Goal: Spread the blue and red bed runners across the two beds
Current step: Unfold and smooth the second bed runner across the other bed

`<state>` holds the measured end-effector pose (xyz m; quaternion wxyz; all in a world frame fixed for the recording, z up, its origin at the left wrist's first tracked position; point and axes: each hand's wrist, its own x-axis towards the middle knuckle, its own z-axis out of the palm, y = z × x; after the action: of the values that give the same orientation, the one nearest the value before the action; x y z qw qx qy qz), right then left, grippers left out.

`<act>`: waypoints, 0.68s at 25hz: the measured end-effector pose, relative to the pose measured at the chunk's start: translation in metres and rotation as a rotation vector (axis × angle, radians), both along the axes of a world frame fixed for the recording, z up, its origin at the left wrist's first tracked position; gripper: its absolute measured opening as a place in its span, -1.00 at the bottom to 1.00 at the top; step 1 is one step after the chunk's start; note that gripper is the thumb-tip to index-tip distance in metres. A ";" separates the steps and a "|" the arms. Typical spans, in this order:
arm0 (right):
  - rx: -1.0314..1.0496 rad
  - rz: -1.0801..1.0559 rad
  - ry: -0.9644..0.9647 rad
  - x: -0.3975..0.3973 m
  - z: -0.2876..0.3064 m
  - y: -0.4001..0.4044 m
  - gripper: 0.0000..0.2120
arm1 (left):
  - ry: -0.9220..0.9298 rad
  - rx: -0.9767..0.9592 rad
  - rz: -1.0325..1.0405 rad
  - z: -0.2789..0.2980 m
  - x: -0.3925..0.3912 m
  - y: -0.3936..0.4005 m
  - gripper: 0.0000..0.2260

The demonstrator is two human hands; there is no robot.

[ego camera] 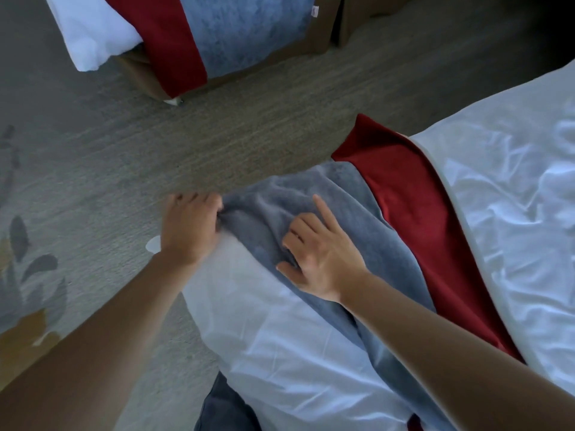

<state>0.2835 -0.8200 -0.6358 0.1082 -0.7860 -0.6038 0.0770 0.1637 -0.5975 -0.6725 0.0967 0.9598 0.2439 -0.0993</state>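
On the near bed [311, 353], the left hand [189, 228] is gripping the blue runner's [311, 200] bunched edge at the bed's corner. The right hand [323, 259] is pinching the runner, forefinger straight. The red runner [413, 213] is lying alongside. Beyond the carpet [155, 150], the far bed [93, 32] is wearing another runner [236, 32].

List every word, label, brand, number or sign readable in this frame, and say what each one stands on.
No text can be read anywhere in this frame.
A small white sewn-in tag sits at the edge of the blue plush and red bed runner on the far bed; its print is too small and blurred to read.
The grey patterned carpet shows only leaf shapes, no lettering.
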 end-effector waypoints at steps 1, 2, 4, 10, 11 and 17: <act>-0.036 -0.031 -0.002 -0.002 -0.001 -0.006 -0.68 | -0.022 -0.031 -0.032 0.004 0.003 -0.009 -0.84; -0.067 -0.074 -0.005 -0.002 0.000 -0.011 -0.67 | -0.066 -0.079 -0.091 0.010 0.005 -0.023 -0.81; -0.083 -0.168 -0.020 0.002 0.003 -0.021 -0.68 | -0.192 -0.172 -0.200 0.023 0.009 -0.054 -0.82; -0.086 -0.584 -0.126 0.052 0.016 -0.087 -0.77 | -0.394 -0.237 -0.315 0.043 0.067 -0.122 -0.81; -0.092 -0.644 -0.137 0.060 0.018 -0.104 -0.79 | -0.406 -0.230 -0.352 0.044 0.086 -0.131 -0.82; -0.153 -0.924 -0.161 0.075 0.020 -0.203 -0.75 | -0.345 -0.183 -0.668 0.046 0.192 -0.212 -0.80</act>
<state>0.3589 -1.0232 -0.6162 0.0257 -0.9814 -0.1902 0.0042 0.3553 -0.8096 -0.6267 0.1840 0.9764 -0.1118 0.0161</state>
